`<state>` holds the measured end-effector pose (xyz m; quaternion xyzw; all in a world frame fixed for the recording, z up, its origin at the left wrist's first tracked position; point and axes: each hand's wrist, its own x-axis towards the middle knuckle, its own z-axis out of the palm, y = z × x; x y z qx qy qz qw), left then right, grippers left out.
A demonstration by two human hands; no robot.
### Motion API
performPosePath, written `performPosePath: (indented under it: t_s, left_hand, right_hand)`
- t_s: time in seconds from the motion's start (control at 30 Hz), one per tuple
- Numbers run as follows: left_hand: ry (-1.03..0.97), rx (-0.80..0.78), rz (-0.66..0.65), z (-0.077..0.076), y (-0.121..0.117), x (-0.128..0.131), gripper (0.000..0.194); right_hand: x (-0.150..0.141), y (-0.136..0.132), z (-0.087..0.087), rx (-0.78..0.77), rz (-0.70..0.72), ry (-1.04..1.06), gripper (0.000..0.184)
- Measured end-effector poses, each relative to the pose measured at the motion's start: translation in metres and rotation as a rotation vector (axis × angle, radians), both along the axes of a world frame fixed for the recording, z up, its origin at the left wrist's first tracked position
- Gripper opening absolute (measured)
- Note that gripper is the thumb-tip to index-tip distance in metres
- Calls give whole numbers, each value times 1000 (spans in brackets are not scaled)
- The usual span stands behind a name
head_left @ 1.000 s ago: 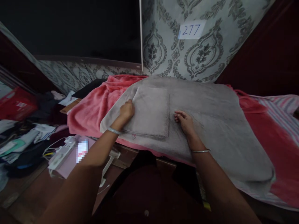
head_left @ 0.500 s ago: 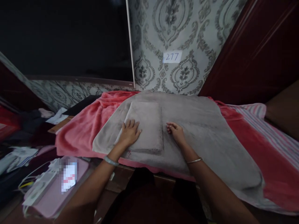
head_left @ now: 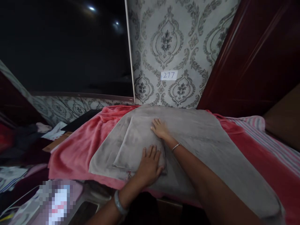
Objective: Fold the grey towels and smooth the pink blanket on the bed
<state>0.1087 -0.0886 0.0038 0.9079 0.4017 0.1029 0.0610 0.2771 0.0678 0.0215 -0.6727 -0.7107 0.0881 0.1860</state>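
A folded grey plush cloth lies flat in a rectangular pad on a larger grey blanket. My left hand rests palm down on the pad's near right part, its fingers spread. Farther back, my right hand lies flat at the pad's far right corner, fingers stretched out. Neither hand grips the fabric. Part of the pad's right edge is hidden beneath my hands and right forearm.
Pink-red cloth lies under the grey blanket, with a striped cloth at the right. A black screen and a paper marked 277 are at the wall. A pink box sits at lower left.
My left hand has slid right and nearer across the folded cloth. My right hand has moved left and uncurled onto its far right corner. The camera view has tilted up.
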Motion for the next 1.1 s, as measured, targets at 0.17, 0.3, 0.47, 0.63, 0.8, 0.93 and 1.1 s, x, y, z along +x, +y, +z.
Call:
performPosePath:
  t_s: [0.17,0.3,0.47,0.63,0.8,0.93,1.1]
  left_hand:
    - [-5,93,-38,-23,-4,3,69]
    - [-26,107,-38,-26,-3,1,69]
    - [-53,104,-26,-25,-3,0,67]
    - [-62,90,-25,-22,-5,1,65]
    - [-165,-29,-16,-16,-1,-4,68]
    - [-467,-300,75,-1,29,-14,63]
    - [-485,-372,256,53,84,-7,62]
  right_hand:
    - [16,2,-25,-130,-143,10,67]
    - [19,5,-31,-97,-133,50,67]
    - [23,-4,-38,-17,-112,229,67]
    - [19,-39,-49,95,-134,533,80]
    - [12,-77,-50,85,-119,933,78]
    - [14,-89,-45,-152,-82,1358,54]
    - [2,-95,-37,-243,-95,1559,38]
